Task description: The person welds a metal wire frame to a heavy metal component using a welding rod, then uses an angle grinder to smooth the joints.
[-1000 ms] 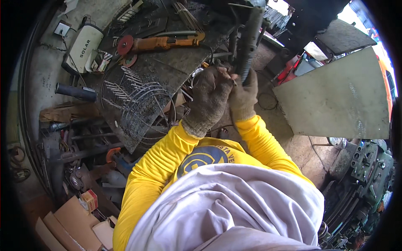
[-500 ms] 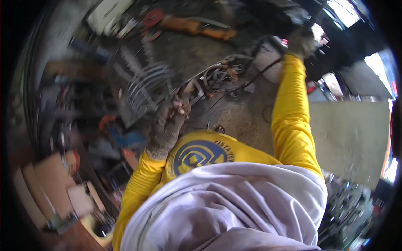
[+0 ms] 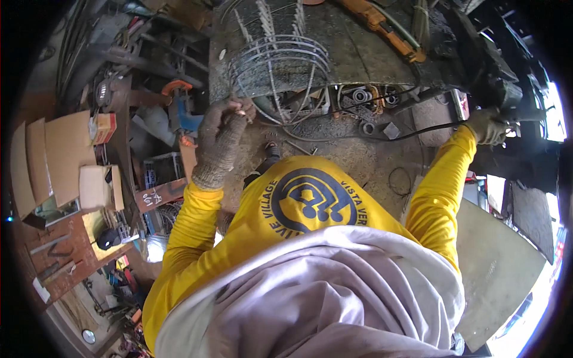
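Observation:
My left hand [image 3: 224, 134], in a brown knit glove, is raised with its fingers curled in. Whatever lies between those fingers is too small to tell. Just beyond it, a wire frame of curved metal rings and rods [image 3: 271, 77] stands at the near edge of a dark worktable [image 3: 340, 56]. Far to the right, my right hand [image 3: 488, 126], gloved alike, is closed around the end of a black cable [image 3: 427, 128]. A dark metal structure [image 3: 507, 89] rises beside that hand, and whether they touch is hidden.
A long orange tool [image 3: 382, 27] lies on the worktable. Several metal parts [image 3: 361, 95] sit under its near edge. Cardboard boxes [image 3: 68, 152] and a blue-and-orange tool [image 3: 185, 113] are at left. A pale flat panel [image 3: 501, 262] leans at right.
The view has turned, and the wire frame now appears farther right. My right hand has come lower and farther right with the cable. My left hand stays curled near the frame.

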Motion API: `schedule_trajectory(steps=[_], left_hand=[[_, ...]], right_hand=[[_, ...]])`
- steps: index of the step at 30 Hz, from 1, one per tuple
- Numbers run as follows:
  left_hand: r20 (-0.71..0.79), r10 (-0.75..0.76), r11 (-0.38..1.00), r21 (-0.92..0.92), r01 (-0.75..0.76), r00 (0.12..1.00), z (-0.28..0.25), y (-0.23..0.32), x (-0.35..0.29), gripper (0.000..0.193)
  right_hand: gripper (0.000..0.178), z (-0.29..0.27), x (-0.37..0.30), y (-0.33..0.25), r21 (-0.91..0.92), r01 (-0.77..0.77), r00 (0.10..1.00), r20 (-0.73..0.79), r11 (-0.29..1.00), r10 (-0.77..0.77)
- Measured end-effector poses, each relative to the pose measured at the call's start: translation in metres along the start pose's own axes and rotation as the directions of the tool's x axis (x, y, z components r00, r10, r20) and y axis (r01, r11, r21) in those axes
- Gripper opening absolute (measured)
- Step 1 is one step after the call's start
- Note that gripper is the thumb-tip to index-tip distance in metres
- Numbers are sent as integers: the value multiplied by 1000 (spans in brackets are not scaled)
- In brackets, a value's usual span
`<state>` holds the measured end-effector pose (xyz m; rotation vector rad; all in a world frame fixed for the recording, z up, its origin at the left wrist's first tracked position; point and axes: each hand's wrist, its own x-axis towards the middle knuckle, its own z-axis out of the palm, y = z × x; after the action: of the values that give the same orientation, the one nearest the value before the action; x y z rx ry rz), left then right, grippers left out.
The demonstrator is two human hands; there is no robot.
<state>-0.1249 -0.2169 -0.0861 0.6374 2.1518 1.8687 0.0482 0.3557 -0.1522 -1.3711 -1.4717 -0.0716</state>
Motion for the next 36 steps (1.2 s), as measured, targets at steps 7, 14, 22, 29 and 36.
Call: schedule_trajectory(steps=[7,14,22,29,36], left_hand=[[13,-7,982,-187,9,1000,-2,-11,3,18],[-34,-169,971,-179,161,985,-19,-44,-2,17],[-118,-264,946,-227,233,957,-52,-96,-29,16],[-201,-260,955,90,282,944,-50,-90,-53,17],[-355,-402,841,222,494,844,-93,-158,-145,15]], right_hand=[[72,-13,-22,-1,94,-6,999,52,996,1],[81,-27,-25,6,13,-6,999,39,1000,5],[59,-31,-99,-115,474,362,835,218,803,-505],[67,57,-103,-184,263,535,117,918,803,-379],[48,117,-93,-192,418,569,-418,889,708,-189]])
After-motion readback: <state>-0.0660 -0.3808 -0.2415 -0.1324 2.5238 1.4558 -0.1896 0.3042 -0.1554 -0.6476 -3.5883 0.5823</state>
